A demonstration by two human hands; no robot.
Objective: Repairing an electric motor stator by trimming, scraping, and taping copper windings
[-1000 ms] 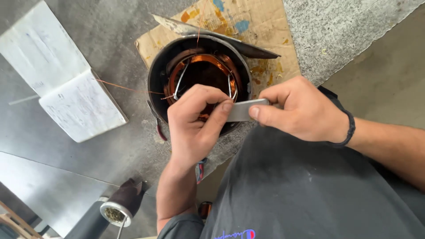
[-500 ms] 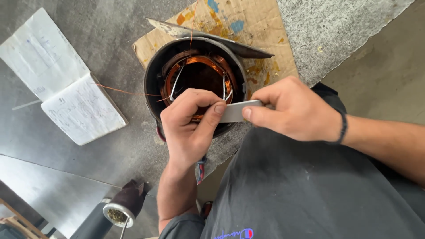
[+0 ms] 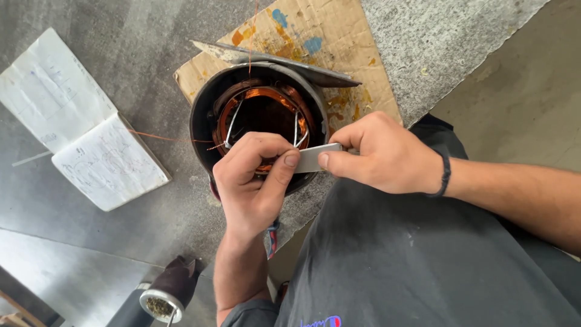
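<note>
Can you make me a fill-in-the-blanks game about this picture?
1. Both hands pinch a thin grey ____ between them: the left hand and the right hand.
2. The shiny windings inside the round motor housing are ____ coloured.
3. The housing stands on a paint-stained sheet of ____.
4. The open notebook lies to the ____ of the housing.

Missing words: strip; copper; cardboard; left
</note>
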